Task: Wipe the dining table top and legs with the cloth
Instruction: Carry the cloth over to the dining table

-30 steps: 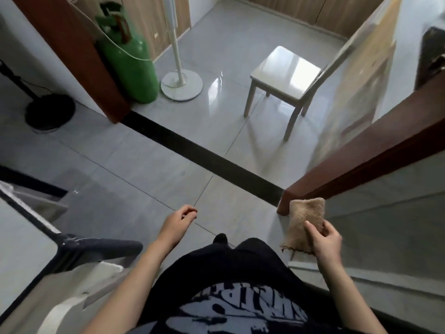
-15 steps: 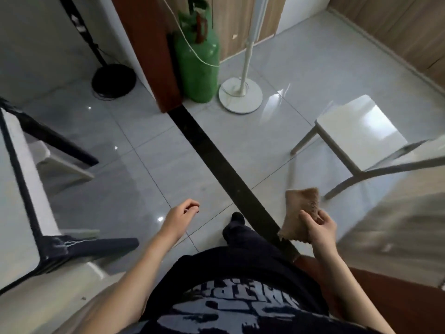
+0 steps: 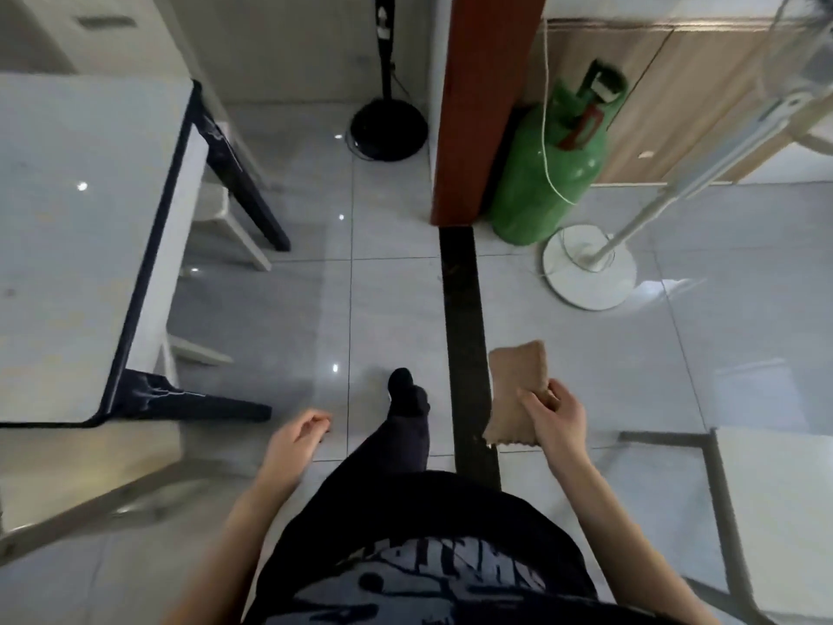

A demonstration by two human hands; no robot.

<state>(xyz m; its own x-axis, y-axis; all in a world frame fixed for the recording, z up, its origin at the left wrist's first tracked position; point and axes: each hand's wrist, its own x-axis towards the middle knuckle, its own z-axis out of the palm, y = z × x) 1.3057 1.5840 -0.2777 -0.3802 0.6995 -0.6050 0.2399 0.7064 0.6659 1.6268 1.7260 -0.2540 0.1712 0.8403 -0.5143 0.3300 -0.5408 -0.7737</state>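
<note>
Since half a second earlier the view had swung to the left, so that the dining table point(image 3: 67, 218), then only a sliver at the left edge, filled the left side of the picture; the green gas cylinder point(image 3: 545, 173) and the white fan stand point(image 3: 588, 272) had slid to the upper right, and the pale chair point(image 3: 775, 512) to the lower right corner; both hands kept much the same pose as before. The right hand point(image 3: 554, 417) held the cloth point(image 3: 514, 390) out in front of the body, thumb and fingers pinched on its lower half, so that the tan, folded piece stood up above the fingers over the grey floor tiles, just right of the black floor strip point(image 3: 466, 331); the cloth was well apart from the table and touched none of it. The left hand point(image 3: 293, 439) hung at the person's side with fingers loosely curled, holding nothing, near the table's closer dark leg point(image 3: 194, 401) but not touching it. The table showed a glossy white top with a dark rim; a second dark leg point(image 3: 243, 173) slanted down at its far corner. One dark-socked foot point(image 3: 405, 394) was stepping forward on the tiles between the hands; a red-brown post point(image 3: 478, 106) stood beside the cylinder, with a black round base point(image 3: 388, 133) left of it.
</note>
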